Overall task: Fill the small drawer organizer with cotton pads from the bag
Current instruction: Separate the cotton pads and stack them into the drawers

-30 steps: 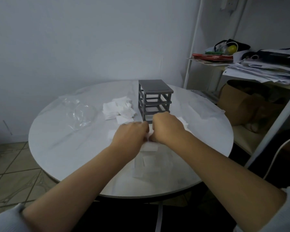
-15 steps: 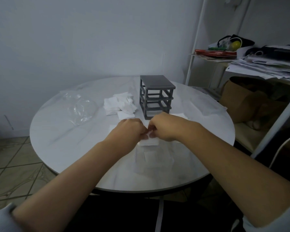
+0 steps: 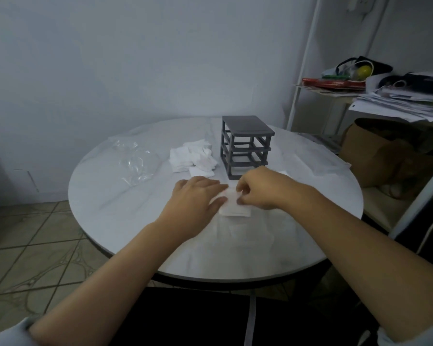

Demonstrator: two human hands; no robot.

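A dark grey drawer organizer frame point(image 3: 245, 146) stands upright near the middle of the round white table point(image 3: 115, 203), its drawer slots empty. Just in front of it my left hand point(image 3: 195, 198) lies flat, fingers spread, on a white cotton pad stack point(image 3: 235, 208). My right hand point(image 3: 263, 192) pinches the top of that stack between thumb and fingers. A loose heap of white cotton pads point(image 3: 193, 158) lies left of the frame. The crumpled clear plastic bag point(image 3: 135, 161) sits further left. A clear drawer point(image 3: 250, 238), faint against the tabletop, appears under and in front of the stack.
A white metal shelf point(image 3: 335, 96) at the right holds papers, a red book and a black bag. A brown paper bag point(image 3: 375, 156) stands below it by the table edge. Tiled floor point(image 3: 23, 240) shows at the left.
My left hand has opened from a closed grip and now lies flat on the pad stack. My right hand keeps its pinch on the pads.
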